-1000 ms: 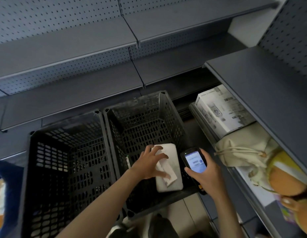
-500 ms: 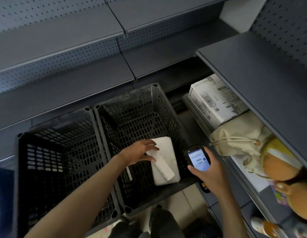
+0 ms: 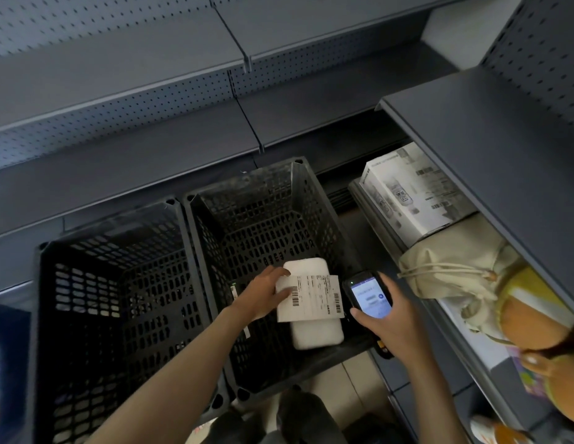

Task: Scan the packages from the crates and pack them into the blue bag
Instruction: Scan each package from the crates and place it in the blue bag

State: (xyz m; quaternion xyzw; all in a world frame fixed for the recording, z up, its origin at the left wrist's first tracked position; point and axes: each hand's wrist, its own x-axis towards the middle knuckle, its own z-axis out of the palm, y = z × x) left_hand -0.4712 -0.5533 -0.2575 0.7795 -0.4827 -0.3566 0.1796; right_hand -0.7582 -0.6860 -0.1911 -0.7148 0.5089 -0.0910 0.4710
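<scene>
White padded plastic package (image 3: pixel 316 331) sits inside the right-hand black slotted plastic crate (image 3: pixel 263 219), toward its 5 o'clock corner. Our left hand (image 3: pixel 263 298) pinches the 9 o'clock edge of the white barcoded paper label (image 3: pixel 314 299) lying across the package. Just beside it at 3 o'clock, our right hand (image 3: pixel 391 322) curls round a black handheld scanner (image 3: pixel 369 296) with its screen lit. We see a dark blue bag (image 3: pixel 6 363) at the 9 o'clock edge of the view.

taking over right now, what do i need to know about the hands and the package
Left hand pinches the label flat on the white package, which lies in the right crate.
Right hand grips the scanner, screen lit, beside the label.
Done: barcodes face up.
Left: scan, then move the package to the blue bag at far left.
</scene>
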